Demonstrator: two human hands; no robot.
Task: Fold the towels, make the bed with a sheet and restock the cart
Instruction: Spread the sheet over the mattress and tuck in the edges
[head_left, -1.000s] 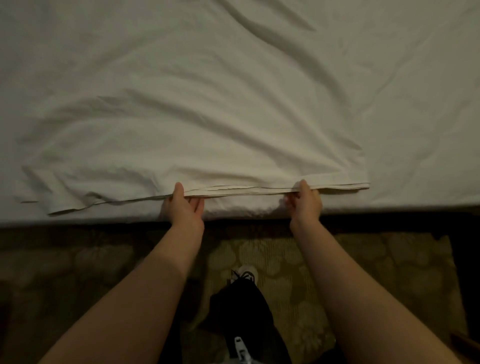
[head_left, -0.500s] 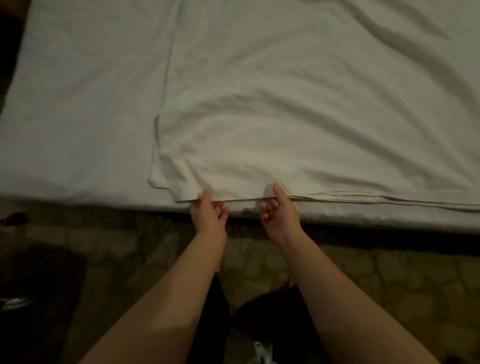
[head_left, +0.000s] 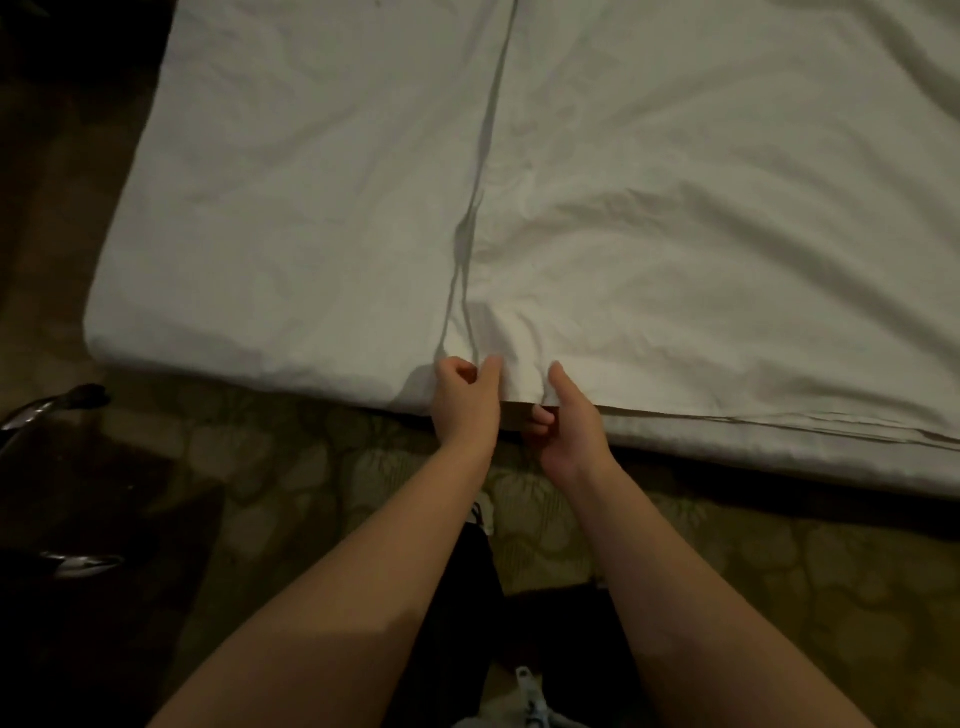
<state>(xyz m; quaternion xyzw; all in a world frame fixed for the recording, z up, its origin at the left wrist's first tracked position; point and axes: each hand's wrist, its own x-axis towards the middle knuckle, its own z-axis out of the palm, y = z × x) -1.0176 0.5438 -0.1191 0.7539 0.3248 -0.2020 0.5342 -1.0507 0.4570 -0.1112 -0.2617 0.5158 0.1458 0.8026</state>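
A white sheet (head_left: 675, 234) lies folded in layers over the right part of the white mattress (head_left: 285, 234); its left edge runs down the middle as a dark crease. At the near edge of the bed my left hand (head_left: 465, 397) pinches the sheet's front left corner between thumb and curled fingers. My right hand (head_left: 569, 421) holds the sheet's front hem just to the right, thumb on top and fingers curled under the layers. Both hands sit close together.
The mattress's rounded near-left corner (head_left: 96, 332) is bare of the loose sheet. Patterned carpet (head_left: 311, 467) lies below the bed edge. A dark object with metal bars (head_left: 57, 410) stands at the left. My dark-trousered legs (head_left: 467, 623) are between my arms.
I have shifted left along the bed edge. My hands have come closer together at the sheet's left corner, and the sheet's left edge now reaches the bed's front edge.
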